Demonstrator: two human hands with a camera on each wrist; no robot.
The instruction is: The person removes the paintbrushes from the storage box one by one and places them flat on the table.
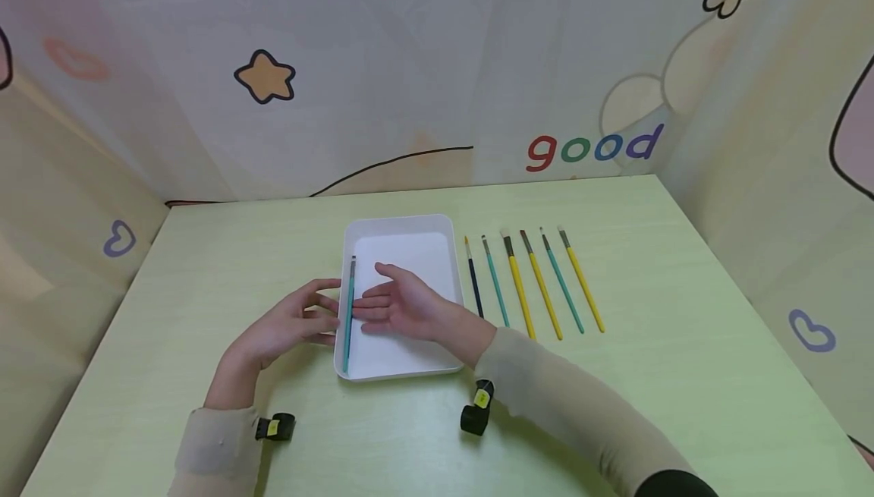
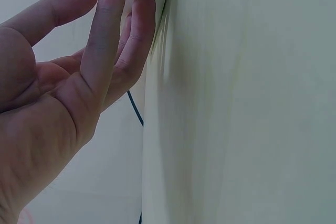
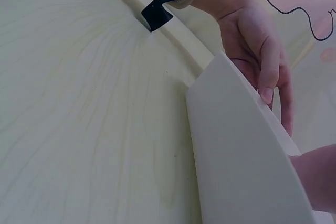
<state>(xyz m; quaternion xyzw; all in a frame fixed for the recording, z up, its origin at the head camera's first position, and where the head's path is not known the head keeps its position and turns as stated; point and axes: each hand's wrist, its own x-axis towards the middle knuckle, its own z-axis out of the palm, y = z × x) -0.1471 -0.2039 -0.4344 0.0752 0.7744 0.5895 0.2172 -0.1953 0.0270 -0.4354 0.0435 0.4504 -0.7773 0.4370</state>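
A white tray (image 1: 410,364) lies on the table, with a teal paintbrush (image 1: 349,315) lengthwise along its left inner side. My left hand (image 1: 290,324) is at the tray's left wall, its loosely bent fingertips right at the outside of that wall. In the left wrist view the left fingers (image 2: 105,30) reach up to the white tray wall. Over the tray's middle is my right hand (image 1: 410,303), palm turned sideways, fingers extended to the left and fingertips close beside the paintbrush. Neither hand holds anything.
Right of the tray several paintbrushes lie in a row, bristles toward the back: a dark blue one (image 1: 474,284), teal ones such as this teal brush (image 1: 564,284), and yellow ones such as this yellow brush (image 1: 584,284). A printed curtain (image 1: 382,87) hangs behind the table (image 1: 683,375).
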